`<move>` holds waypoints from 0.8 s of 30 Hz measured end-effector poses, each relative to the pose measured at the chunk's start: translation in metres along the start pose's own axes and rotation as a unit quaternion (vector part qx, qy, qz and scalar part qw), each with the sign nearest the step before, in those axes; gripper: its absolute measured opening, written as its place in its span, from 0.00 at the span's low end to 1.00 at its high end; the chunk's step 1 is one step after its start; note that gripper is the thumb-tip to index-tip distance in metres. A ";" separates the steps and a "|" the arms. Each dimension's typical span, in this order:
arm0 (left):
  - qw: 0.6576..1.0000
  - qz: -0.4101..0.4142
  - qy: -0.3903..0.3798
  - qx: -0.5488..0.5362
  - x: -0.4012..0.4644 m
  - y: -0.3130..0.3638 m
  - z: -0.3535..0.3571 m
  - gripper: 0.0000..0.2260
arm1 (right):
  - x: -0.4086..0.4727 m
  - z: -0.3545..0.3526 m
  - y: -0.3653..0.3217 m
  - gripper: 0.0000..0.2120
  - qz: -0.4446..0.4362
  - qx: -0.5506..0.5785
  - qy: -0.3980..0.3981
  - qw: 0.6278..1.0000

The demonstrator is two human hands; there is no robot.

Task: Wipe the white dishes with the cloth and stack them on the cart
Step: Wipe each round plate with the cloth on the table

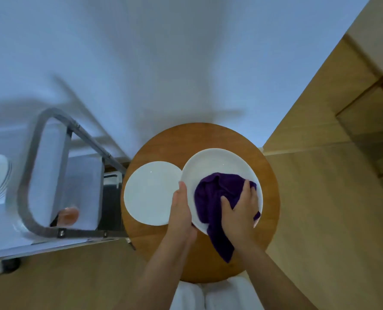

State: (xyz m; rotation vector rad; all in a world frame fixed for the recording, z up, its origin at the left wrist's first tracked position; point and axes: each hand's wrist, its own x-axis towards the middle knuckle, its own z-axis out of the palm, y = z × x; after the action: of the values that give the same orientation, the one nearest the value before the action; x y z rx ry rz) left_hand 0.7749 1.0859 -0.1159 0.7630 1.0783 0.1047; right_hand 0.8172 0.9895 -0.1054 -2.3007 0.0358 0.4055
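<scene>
— Where is the dish against your fingers?

— From the head view, my left hand [181,211] grips the near-left rim of the dish [217,166], thumb on the upper face, fingers hidden under it. My right hand [239,209] lies spread on the cloth [210,202], fingers fairly straight, pressing it into the dish's hollow; the thumb points left across the fabric.

— And where does the dish sit?

— Over the round table [163,144], tilted, its near edge lifted in my grip. Its left rim overlaps a second plate [150,193] lying flat on the table just beside it.

— Any long axis?

— The dish is round, so none. The cloth runs lengthwise from the middle of the dish toward me, its tail hanging over the near rim.

— Any writing?

— None I can read. The cart [40,171] to my left is blurred.
</scene>
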 end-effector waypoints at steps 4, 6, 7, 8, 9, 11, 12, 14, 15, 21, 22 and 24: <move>0.994 0.092 -0.040 0.046 -0.032 0.013 -0.008 0.17 | 0.003 0.007 -0.019 0.30 -0.049 -0.035 0.064 0.996; 0.984 0.132 -0.039 0.114 -0.040 0.016 -0.012 0.11 | 0.006 0.009 -0.035 0.29 -0.063 -0.052 0.088 0.993; 0.984 0.133 -0.019 0.117 -0.040 0.016 -0.014 0.09 | 0.008 0.011 -0.043 0.29 -0.069 -0.064 0.092 0.991; 0.983 0.151 0.002 0.108 -0.040 0.018 -0.018 0.08 | 0.010 0.013 -0.053 0.29 -0.079 -0.076 0.090 0.990; 0.982 0.161 -0.001 0.101 -0.041 0.021 -0.022 0.10 | 0.009 0.016 -0.063 0.29 -0.094 -0.089 0.084 0.988; 0.983 0.157 -0.044 0.078 -0.050 0.033 -0.022 0.17 | 0.007 0.021 -0.083 0.29 -0.139 -0.115 0.069 0.981; 0.986 0.147 -0.054 0.052 -0.052 0.039 -0.022 0.18 | 0.004 0.024 -0.093 0.28 -0.165 -0.127 0.063 0.976; 0.986 0.150 -0.070 0.008 -0.056 0.048 -0.024 0.18 | -0.007 0.031 -0.110 0.27 -0.222 -0.147 0.048 0.963; 0.985 0.155 -0.074 -0.019 -0.058 0.051 -0.026 0.17 | -0.014 0.035 -0.115 0.27 -0.259 -0.159 0.042 0.952; 0.971 0.169 -0.132 -0.103 -0.068 0.087 -0.042 0.21 | -0.040 0.039 -0.123 0.29 -0.421 -0.075 -0.084 0.900; 0.970 0.168 -0.127 -0.125 -0.069 0.090 -0.043 0.23 | -0.042 0.037 -0.123 0.29 -0.435 -0.072 -0.106 0.891; 0.970 0.158 -0.112 -0.149 -0.071 0.094 -0.047 0.28 | -0.044 0.031 -0.116 0.29 -0.464 -0.104 -0.121 0.872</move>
State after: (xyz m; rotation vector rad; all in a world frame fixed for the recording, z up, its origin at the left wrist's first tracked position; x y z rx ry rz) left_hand 0.7272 1.1491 -0.0166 0.6498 0.6993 0.4324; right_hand 0.7846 1.0877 -0.0300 -2.1452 -1.2375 0.1799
